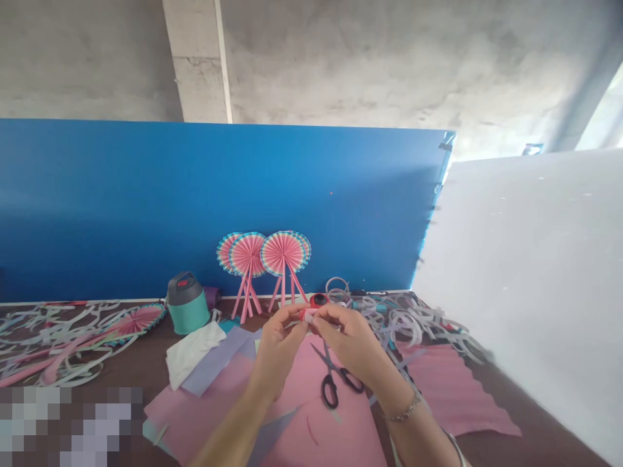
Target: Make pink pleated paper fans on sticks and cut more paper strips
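My left hand (282, 347) and my right hand (348, 337) meet in front of me above the pink paper sheets (341, 434). Between their pinched fingertips is a small red and white piece (308, 316); its exact kind is too small to make out. Scissors with black handles (329, 391) lie on the pink sheets, blades apart, beside and partly below my right hand. Just behind the fingertips sits a round red and black object (318, 300), partly covered by them. A lilac sheet (214, 366) and a crumpled white sheet (192, 353) lie left of my left hand.
Several pink pleated paper fans (285, 253) with stick handles lean against the blue partition (121, 201). A teal container with a dark lid (187, 305) stands to their left. Paper strips pile up on the left (73, 350) and right (409, 324). A pleated pink sheet (452, 389) lies right.
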Demonstrator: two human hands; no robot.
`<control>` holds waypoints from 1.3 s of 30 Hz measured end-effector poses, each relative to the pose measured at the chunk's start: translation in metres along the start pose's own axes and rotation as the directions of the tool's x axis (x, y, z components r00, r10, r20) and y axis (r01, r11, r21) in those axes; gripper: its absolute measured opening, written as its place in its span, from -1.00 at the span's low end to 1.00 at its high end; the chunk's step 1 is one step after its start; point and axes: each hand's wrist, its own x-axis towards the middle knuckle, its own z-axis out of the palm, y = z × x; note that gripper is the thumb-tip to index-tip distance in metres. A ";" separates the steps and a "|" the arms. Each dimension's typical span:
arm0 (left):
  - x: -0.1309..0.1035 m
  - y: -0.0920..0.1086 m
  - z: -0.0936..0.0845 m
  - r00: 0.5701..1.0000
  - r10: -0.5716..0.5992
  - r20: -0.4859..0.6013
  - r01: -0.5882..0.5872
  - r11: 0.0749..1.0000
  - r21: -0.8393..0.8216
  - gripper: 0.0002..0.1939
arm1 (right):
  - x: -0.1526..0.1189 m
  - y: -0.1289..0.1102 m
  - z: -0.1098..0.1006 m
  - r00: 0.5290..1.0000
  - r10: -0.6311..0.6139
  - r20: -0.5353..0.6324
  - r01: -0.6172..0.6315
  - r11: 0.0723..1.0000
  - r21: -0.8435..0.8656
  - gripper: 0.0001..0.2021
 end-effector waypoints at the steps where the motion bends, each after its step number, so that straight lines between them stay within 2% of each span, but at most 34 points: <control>1: 0.000 0.000 0.000 1.000 0.000 0.000 0.000 1.000 0.003 -0.76 | 0.000 0.000 0.000 1.000 0.005 0.000 -0.005 1.000 -0.002 -0.80; 27: -0.002 0.003 0.000 1.000 -0.020 0.009 0.020 1.000 0.004 -0.76 | -0.001 -0.003 -0.001 1.000 0.014 -0.003 -0.014 0.999 -0.047 -0.78; 32: -0.001 0.000 0.001 0.999 0.006 -0.047 -0.002 0.996 0.090 -0.72 | -0.002 -0.004 0.000 1.000 0.027 -0.012 -0.028 0.995 -0.092 -0.79; 35: -0.001 -0.002 0.001 0.993 0.060 -0.097 -0.040 0.980 0.193 -0.71 | -0.002 -0.004 0.001 0.999 0.031 -0.024 -0.034 0.992 -0.124 -0.76; 39: -0.002 -0.001 -0.001 0.973 0.147 -0.176 -0.083 0.940 0.330 -0.73 | -0.002 -0.007 0.002 0.999 0.045 0.031 -0.043 0.997 -0.061 -0.79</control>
